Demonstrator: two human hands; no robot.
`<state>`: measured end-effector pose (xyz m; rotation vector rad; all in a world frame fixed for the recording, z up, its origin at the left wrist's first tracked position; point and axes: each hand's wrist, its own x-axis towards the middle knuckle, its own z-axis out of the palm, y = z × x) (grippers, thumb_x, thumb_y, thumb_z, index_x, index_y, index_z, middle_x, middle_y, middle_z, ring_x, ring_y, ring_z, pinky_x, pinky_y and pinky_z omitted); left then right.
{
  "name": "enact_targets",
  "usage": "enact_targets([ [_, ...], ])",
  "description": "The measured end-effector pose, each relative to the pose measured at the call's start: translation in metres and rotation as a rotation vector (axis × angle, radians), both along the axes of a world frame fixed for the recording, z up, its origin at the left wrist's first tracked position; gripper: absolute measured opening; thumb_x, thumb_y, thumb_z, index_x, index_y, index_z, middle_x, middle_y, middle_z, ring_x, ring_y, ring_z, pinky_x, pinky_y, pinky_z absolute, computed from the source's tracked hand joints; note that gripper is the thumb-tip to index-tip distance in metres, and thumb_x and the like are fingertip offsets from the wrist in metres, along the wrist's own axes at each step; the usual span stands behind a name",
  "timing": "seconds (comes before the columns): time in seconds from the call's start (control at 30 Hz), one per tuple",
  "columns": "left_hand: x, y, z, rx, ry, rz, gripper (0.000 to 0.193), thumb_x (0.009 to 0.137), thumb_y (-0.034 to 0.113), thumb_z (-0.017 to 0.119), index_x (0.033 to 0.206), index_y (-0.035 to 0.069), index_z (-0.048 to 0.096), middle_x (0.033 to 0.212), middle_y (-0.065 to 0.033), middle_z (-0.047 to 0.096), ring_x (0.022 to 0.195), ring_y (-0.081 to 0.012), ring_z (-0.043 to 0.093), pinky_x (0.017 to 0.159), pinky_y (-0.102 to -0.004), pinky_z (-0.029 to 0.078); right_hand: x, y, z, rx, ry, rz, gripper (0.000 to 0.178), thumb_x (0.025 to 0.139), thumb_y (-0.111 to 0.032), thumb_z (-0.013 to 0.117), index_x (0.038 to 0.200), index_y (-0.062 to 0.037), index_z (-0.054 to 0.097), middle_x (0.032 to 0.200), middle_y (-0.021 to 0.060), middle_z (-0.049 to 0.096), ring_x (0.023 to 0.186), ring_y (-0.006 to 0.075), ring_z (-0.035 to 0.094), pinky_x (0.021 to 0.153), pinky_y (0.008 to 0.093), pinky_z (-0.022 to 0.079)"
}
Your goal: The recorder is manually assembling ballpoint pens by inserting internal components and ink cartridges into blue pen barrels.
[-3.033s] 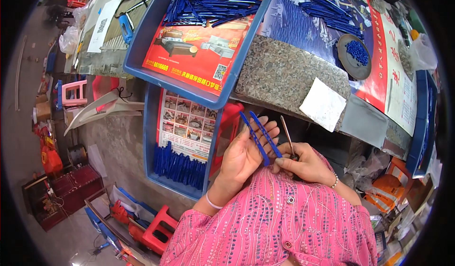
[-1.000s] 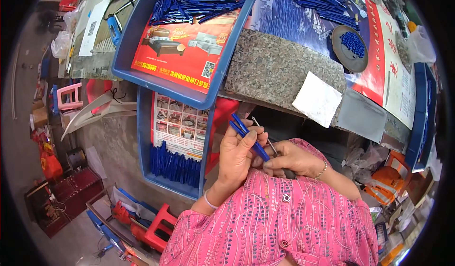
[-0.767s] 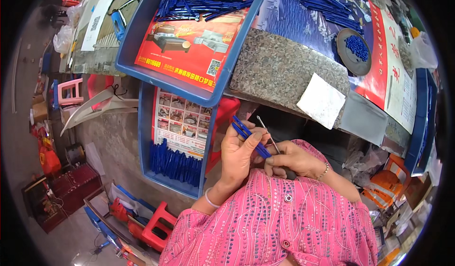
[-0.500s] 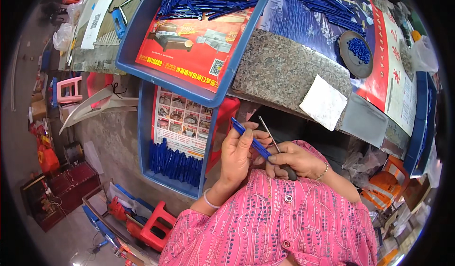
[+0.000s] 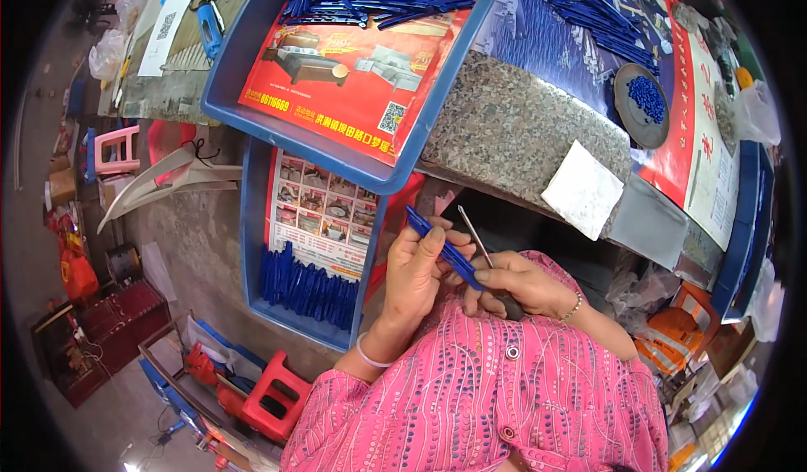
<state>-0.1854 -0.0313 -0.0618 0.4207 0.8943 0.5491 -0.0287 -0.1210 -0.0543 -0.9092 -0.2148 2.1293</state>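
In front of my chest, my left hand point(image 5: 416, 274) is closed on a slender, glossy blue plastic piece point(image 5: 454, 256), thumb on top. It points up and to the left; whether it is one part or two pressed together I cannot tell. My right hand point(image 5: 531, 287) pinches its lower end between thumb and fingers. The same hand also holds a screwdriver point(image 5: 473, 233) with a thin metal shaft pointing up and a dark handle point(image 5: 509, 307) under the fingers. The shaft stands apart from the blue piece, just to its right.
Many similar blue pieces lie in an upper blue tray point(image 5: 395, 178) and stand in rows in a lower tray point(image 5: 255, 211). On the stone worktop point(image 5: 521, 110) are more blue pieces point(image 5: 601, 22), a round dish point(image 5: 629, 127) of small blue parts and a white cloth point(image 5: 583, 189).
The blue piece and both hands keep nearly the same hold, with only a slight shift. The view has turned a little, so the trays and worktop sit slightly differently.
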Motion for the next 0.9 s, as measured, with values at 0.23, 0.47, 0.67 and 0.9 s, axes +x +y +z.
enact_targets([
  [0.23, -0.006, 0.002, -0.007, 0.103, -0.166, -0.014, 0.024, 0.092, 0.02, 0.052, 0.108, 0.003, 0.047, 0.092, -0.0146, 0.064, 0.084, -0.0237, 0.065, 0.077, -0.035, 0.054, 0.0, 0.005, 0.003, 0.175, -0.257, 0.087, 0.024, 0.093, -0.021, 0.047, 0.09, 0.0001, 0.056, 0.081, 0.007, 0.065, 0.052, 0.0053, 0.049, 0.048, 0.0196, 0.041],
  [0.47, -0.003, 0.002, -0.011, 0.16, -0.238, -0.019, 0.025, 0.092, 0.019, 0.052, 0.109, 0.002, 0.046, 0.095, -0.0164, 0.063, 0.086, -0.0266, 0.064, 0.082, -0.0393, 0.052, -0.003, 0.0, 0.001, 0.449, -0.691, 0.085, 0.024, 0.09, -0.021, 0.051, 0.091, 0.0022, 0.056, 0.076, 0.0102, 0.065, 0.064, 0.0196, 0.061, 0.06, 0.0325, 0.047],
  [0.67, 0.0, 0.001, -0.006, 0.141, -0.228, -0.031, 0.023, 0.092, 0.016, 0.051, 0.109, 0.0, 0.047, 0.098, -0.0171, 0.062, 0.091, -0.0264, 0.063, 0.084, -0.0391, 0.052, -0.001, 0.0, 0.007, 0.566, -0.974, 0.09, 0.02, 0.087, -0.016, 0.053, 0.094, 0.0024, 0.056, 0.074, 0.0163, 0.062, 0.067, 0.0301, 0.062, 0.06, 0.036, 0.048],
  [0.9, 0.009, -0.002, 0.0, 0.171, -0.031, -0.048, 0.025, 0.092, 0.015, 0.052, 0.11, -0.002, 0.048, 0.096, -0.0169, 0.063, 0.087, -0.0247, 0.064, 0.077, -0.035, 0.055, 0.006, -0.006, 0.001, 0.587, -1.057, 0.012, 0.018, 0.086, -0.015, 0.055, 0.093, 0.0023, 0.057, 0.069, 0.0146, 0.06, 0.055, 0.0246, 0.059, 0.052, 0.0312, 0.047],
])
